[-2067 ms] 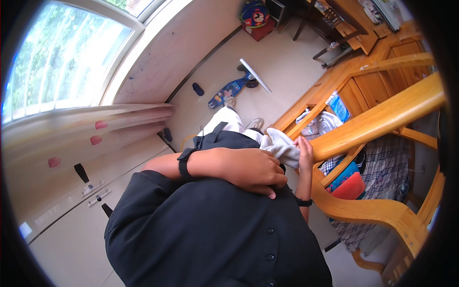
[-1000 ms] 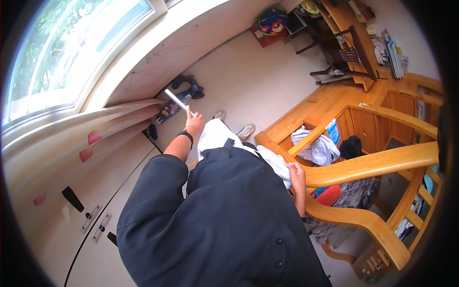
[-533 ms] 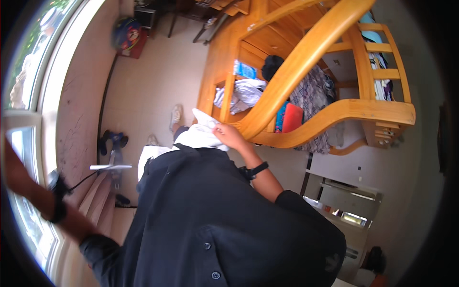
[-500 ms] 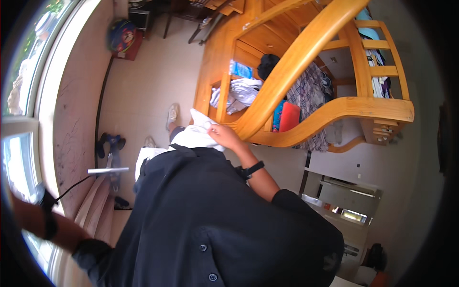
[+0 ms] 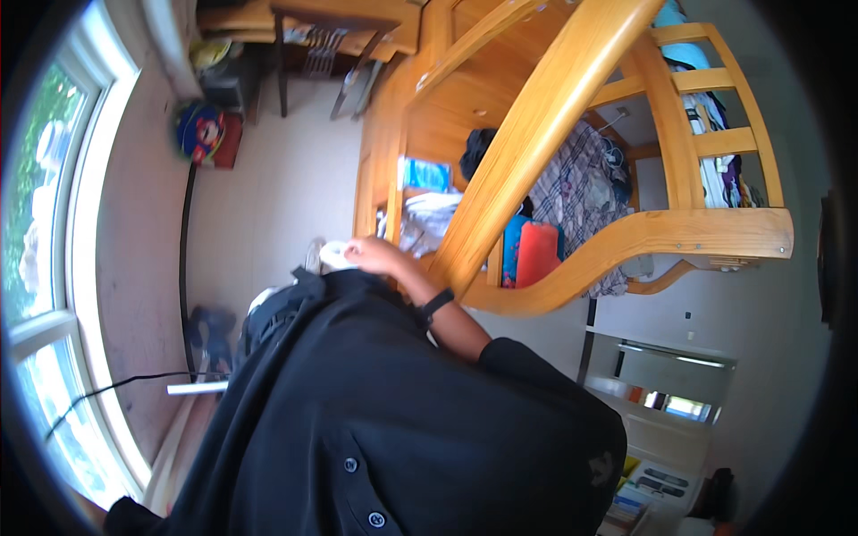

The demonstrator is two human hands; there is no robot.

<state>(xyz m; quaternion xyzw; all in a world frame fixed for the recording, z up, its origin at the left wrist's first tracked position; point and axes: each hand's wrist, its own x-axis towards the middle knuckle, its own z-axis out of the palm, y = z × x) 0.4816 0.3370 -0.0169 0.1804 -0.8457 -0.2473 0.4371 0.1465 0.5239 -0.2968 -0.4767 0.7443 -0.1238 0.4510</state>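
Note:
My right hand (image 5: 371, 254) is closed on a white cloth (image 5: 335, 255), gripping it in front of my black shirt beside the wooden bunk bed (image 5: 527, 152). Most of the cloth is hidden behind the hand and shirt, so its exact kind is unclear. Of my left arm only a dark sleeve and a sliver of forearm show at the lower left rim; the hand itself is outside the picture. Near that side, a thin white bar (image 5: 197, 388) and a black cable (image 5: 134, 379) run in front of the wall.
Rumpled pale clothes (image 5: 429, 219), a blue package (image 5: 424, 174) and a red cushion (image 5: 539, 255) lie on the lower bunk. A window (image 5: 45, 196) lines the left. Farther back stand a dark chair (image 5: 322, 45) and a colourful round bag (image 5: 198, 131). Shoes (image 5: 211, 332) rest by the wall.
The view has shifted, and my right hand with the white cloth sits farther left, with less of the cloth showing. My left forearm has dropped almost out of the picture.

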